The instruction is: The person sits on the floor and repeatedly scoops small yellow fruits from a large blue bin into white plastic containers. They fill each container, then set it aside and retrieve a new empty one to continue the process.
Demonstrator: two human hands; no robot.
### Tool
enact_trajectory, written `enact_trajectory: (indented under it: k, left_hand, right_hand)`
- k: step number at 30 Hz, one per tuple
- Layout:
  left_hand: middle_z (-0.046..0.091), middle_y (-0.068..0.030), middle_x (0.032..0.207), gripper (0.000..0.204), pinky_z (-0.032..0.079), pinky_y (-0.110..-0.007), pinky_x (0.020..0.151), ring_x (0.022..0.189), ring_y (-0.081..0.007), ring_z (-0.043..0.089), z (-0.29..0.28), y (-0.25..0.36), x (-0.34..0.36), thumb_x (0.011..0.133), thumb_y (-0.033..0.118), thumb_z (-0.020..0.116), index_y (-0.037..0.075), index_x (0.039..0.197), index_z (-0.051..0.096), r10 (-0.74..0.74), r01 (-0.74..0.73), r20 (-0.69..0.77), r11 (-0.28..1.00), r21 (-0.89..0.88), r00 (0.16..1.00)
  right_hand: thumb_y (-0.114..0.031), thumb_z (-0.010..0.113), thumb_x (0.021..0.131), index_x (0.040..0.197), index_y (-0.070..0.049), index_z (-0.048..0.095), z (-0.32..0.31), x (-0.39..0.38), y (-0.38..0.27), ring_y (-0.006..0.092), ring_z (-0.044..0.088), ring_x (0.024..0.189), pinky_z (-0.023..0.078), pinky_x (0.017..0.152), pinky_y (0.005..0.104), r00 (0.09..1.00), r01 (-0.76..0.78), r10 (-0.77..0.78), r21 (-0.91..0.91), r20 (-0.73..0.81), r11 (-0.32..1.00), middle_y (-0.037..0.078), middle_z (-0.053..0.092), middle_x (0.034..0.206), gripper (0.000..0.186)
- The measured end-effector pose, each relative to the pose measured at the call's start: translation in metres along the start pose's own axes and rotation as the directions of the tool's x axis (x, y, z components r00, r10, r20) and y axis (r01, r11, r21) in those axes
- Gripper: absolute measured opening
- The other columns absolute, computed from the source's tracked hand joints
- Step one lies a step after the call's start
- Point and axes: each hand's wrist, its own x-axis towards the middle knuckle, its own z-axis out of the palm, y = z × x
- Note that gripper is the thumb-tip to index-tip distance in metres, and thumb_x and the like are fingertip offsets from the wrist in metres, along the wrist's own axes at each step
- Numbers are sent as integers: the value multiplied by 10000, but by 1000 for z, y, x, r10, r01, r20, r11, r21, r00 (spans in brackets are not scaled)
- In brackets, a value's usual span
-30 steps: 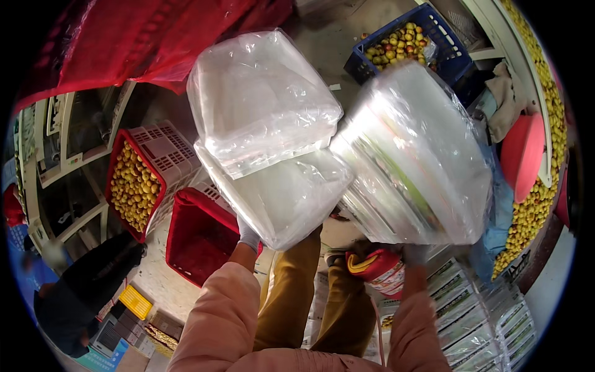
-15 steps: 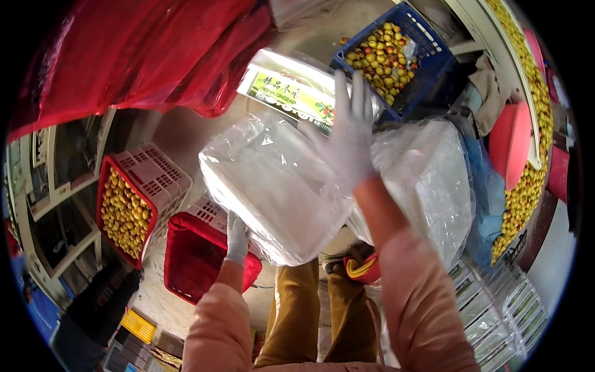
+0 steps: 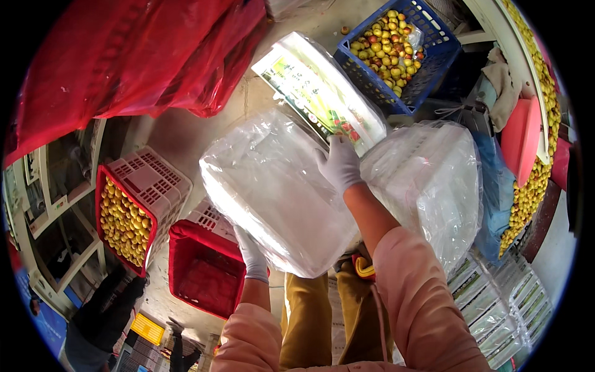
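A white box-shaped thing wrapped or lined in clear plastic (image 3: 279, 198) fills the middle, in front of my legs. Against its near left side lies my left hand (image 3: 251, 254), white-gloved, its fingers stretched along the plastic. My right hand (image 3: 341, 164), also gloved, reaches past the far right side of the plastic. Its curled fingers grip the near edge of a printed carton (image 3: 310, 87), white and green with fruit pictures, which stands tilted beyond. The tips of those fingers are partly hidden. A second plastic-covered white bundle (image 3: 424, 186) stands to the right of my right forearm.
A blue crate (image 3: 434, 68) of yellow-red fruit stands at far right. Left are a fruit-filled crate (image 3: 155, 180) and a red-lined crate (image 3: 207, 279). Red sheeting (image 3: 142, 56) covers the far left. A fruit-covered sorting table and pink basin (image 3: 520, 139) line the right; a person's dark-clothed legs (image 3: 105, 310) show lower left.
My right hand has come down from its raised, spread pose and closed on the printed carton's near edge. The carton's printed side now faces up more. My left hand stays at the plastic.
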Motion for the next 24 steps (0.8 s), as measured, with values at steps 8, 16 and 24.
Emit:
enact_trajectory:
  k: [8, 16, 24]
  left_hand:
    - [563, -105, 1455, 632, 435, -463, 1148, 1309, -321, 535, -40, -44, 62, 1091, 579, 365, 112, 1499, 486, -219, 342, 285, 784, -518, 933]
    - [568, -105, 1448, 651, 451, -459, 1131, 1296, -319, 544, -52, -64, 95, 1081, 598, 381, 107, 1496, 488, -189, 257, 212, 896, -362, 959]
    - [573, -105, 1440, 672, 467, -454, 1114, 1284, -317, 553, -95, -54, 88, 1071, 616, 398, 102, 1493, 490, -183, 217, 139, 931, -293, 973]
  right_hand:
    - [-404, 735, 893, 1261, -3, 566, 8, -49, -10, 370, 652, 1028, 531, 869, 486, 962, 267, -269, -54, -45, 962, 190, 632, 1141, 570]
    - [-281, 737, 905, 1359, -7, 512, 12, -54, -65, 404, 650, 1067, 535, 893, 486, 976, 101, -112, 65, 188, 993, 212, 645, 1170, 576]
    - [-61, 624, 925, 1221, -59, 636, 42, -58, -65, 382, 689, 1045, 549, 899, 449, 965, 254, -262, 314, -15, 915, 177, 716, 1138, 296]
